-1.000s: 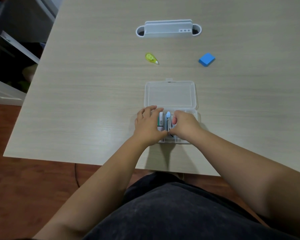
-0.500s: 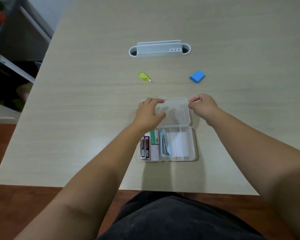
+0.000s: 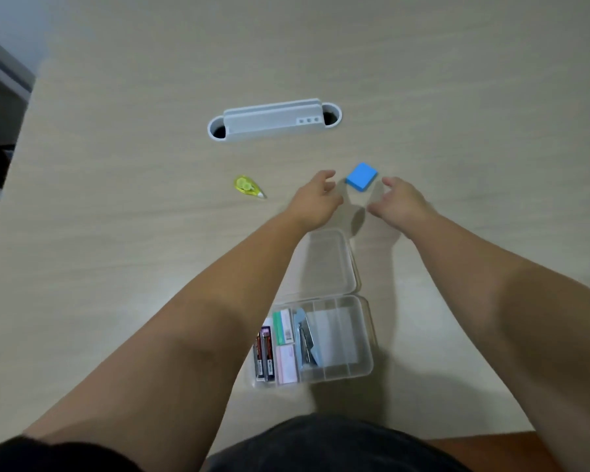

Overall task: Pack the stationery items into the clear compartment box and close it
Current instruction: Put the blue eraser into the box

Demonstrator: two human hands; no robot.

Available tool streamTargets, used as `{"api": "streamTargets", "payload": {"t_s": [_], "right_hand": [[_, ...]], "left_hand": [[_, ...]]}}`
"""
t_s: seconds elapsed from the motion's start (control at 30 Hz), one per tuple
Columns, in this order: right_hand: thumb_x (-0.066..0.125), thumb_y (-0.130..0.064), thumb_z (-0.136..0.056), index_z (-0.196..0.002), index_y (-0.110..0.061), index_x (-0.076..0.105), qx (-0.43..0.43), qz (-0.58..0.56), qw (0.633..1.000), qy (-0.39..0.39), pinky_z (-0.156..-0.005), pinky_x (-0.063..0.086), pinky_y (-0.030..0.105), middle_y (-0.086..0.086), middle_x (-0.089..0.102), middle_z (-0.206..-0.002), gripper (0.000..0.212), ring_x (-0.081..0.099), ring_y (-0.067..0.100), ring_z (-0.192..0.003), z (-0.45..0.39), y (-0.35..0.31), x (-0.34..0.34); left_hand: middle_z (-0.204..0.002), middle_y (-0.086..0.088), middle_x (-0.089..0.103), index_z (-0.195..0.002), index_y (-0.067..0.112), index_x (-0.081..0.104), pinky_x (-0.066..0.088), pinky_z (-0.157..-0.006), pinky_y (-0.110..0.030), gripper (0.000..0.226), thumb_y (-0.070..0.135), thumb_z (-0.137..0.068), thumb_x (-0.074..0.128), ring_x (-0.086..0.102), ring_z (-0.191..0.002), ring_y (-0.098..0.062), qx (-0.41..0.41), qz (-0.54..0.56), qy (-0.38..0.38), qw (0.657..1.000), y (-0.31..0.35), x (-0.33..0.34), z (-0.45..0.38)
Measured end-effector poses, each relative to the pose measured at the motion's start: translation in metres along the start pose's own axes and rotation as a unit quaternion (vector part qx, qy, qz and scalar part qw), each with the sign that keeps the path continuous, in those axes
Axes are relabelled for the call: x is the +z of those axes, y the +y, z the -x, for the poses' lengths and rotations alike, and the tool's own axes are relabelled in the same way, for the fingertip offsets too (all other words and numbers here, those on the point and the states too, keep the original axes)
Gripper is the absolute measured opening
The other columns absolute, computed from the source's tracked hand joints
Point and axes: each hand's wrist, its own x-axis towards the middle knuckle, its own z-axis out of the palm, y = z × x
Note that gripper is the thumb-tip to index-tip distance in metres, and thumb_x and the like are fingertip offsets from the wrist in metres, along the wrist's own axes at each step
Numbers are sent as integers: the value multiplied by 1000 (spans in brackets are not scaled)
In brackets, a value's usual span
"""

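Note:
The clear compartment box point(image 3: 367, 338) lies open near the table's front edge, its lid point(image 3: 327, 264) flat behind it. Inside are dark lead cases, green and pink packets and a light blue clipper; the right compartments hold white paper. A blue block point(image 3: 361, 177) lies beyond the lid. My left hand point(image 3: 315, 199) and my right hand point(image 3: 401, 202) flank it, both empty with fingers apart, neither touching it. A yellow correction tape point(image 3: 247, 187) lies to the left.
A grey cable-port cover point(image 3: 273, 120) with two oval holes is set into the table further back. The table's left edge drops to dark furniture. My dark-clothed lap shows at the bottom.
Both hands left the box, passed over the lid and reached forward to either side of the blue block. The box contents are now uncovered. The camera tilted forward.

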Motion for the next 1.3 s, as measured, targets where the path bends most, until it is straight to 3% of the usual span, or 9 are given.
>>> {"api": "streamTargets", "payload": {"t_s": [0.13, 0.3, 0.43, 0.57, 0.67, 0.77, 0.9, 1.1, 1.3], "right_hand": [[79, -37, -68, -144, -17, 37, -30, 39, 999, 20, -99, 41, 32, 16, 52, -135, 89, 52, 28, -122, -22, -3, 0], [83, -35, -65, -127, -18, 55, -46, 20, 996, 71, -81, 43, 28, 15, 57, -119, 70, 61, 28, -103, -30, -6, 10], [80, -24, -66, -117, -17, 56, -52, -31, 995, 78, -71, 41, 25, 6, 61, -103, 56, 61, 20, -88, -26, -5, 14], [72, -1, -69, -115, -18, 50, -53, -192, 979, 32, -66, 47, 27, 4, 61, -79, 53, 59, 17, -70, -6, -5, 17], [67, 10, -72, -112, -17, 48, -82, -289, 953, -44, -67, 47, 24, 7, 56, -72, 52, 56, 16, -65, 22, -4, 18], [72, 7, -73, -105, -25, 51, -99, -366, 916, -133, -72, 50, 31, 18, 61, -84, 50, 59, 23, -71, 53, -2, 18], [66, -2, -84, -105, -20, 57, -97, -368, 911, -162, -56, 51, 20, 13, 66, -81, 29, 62, 16, -61, 87, 2, 21], [66, 0, -83, -109, -5, 64, -70, -263, 943, -189, -49, 50, 18, 9, 62, -68, 27, 57, 7, -46, 128, 19, 29], [66, -4, -81, -100, -14, 67, -53, -94, 974, -201, -66, 59, 34, 3, 61, -66, 21, 64, 19, -62, 165, 35, 47]], "left_hand": [[-138, -4, 55, -144, 19, 36, 37, -101, -28, 57, 19, -90, 54, 52, -120, -18, -4, 46, -21, 999, 12, 6, -25], [-132, -4, 56, -142, 16, 38, 38, -105, -32, 51, 20, -92, 49, 51, -115, -17, -2, 92, -21, 996, 16, 12, -31], [-121, 2, 58, -142, 17, 38, 39, -87, -21, 55, 17, -89, 50, 54, -107, -13, -6, 129, -32, 991, 14, 12, -22], [-113, 3, 61, -140, 16, 41, 44, -75, -12, 52, 14, -89, 51, 58, -93, -7, 4, 175, 3, 984, 9, 9, -4], [-103, -1, 58, -138, 15, 42, 53, -83, -26, 54, 10, -86, 59, 62, -92, -18, 4, 223, 48, 974, 1, 9, 21], [-94, -3, 57, -134, 15, 42, 58, -79, -32, 58, 4, -82, 65, 65, -83, -21, 7, 262, 83, 961, -9, 9, 50], [-90, -2, 57, -130, 16, 45, 54, -84, -39, 56, 4, -80, 68, 61, -73, -19, 0, 261, 93, 961, -26, 7, 89], [-107, 6, 58, -127, 33, 47, 53, -68, -22, 56, 24, -78, 72, 60, -91, -12, 15, 68, 70, 995, -61, 3, 154], [-157, 13, 18, -147, 42, 2, 11, -114, -47, 120, 71, -52, 69, 7, -145, -24, 26, -322, -25, 946, -109, 2, 207]]}}
